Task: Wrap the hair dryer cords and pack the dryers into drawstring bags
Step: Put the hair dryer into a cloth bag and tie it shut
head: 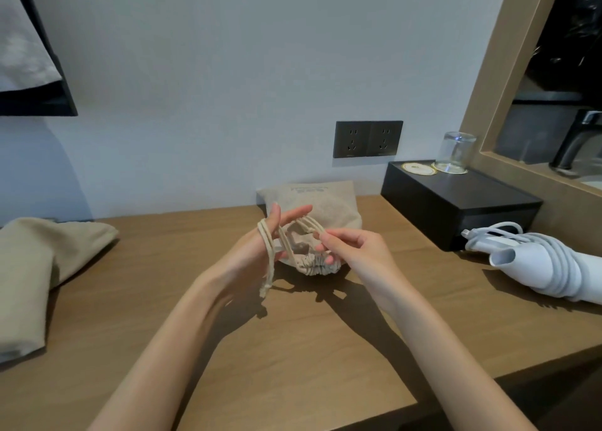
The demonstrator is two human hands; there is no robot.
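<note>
Two beige drawstring cords [269, 254] loop over your straight-fingered left hand [257, 251]; your right hand [355, 251] pinches them just beside it. The beige cloth bag [329, 199] looks cinched; knotting likely comes next.

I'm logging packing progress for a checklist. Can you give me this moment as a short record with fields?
left hand: fingers straight, drawstring looped over them
right hand: pinches the drawstring strands
drawstring bag: middle of the desk, mouth gathered, contents hidden
hair dryer: on the desk at right, power cord wound round it, not bagged
second bag: lies at the far left
other: glass upside down on a black box by the wall
</note>
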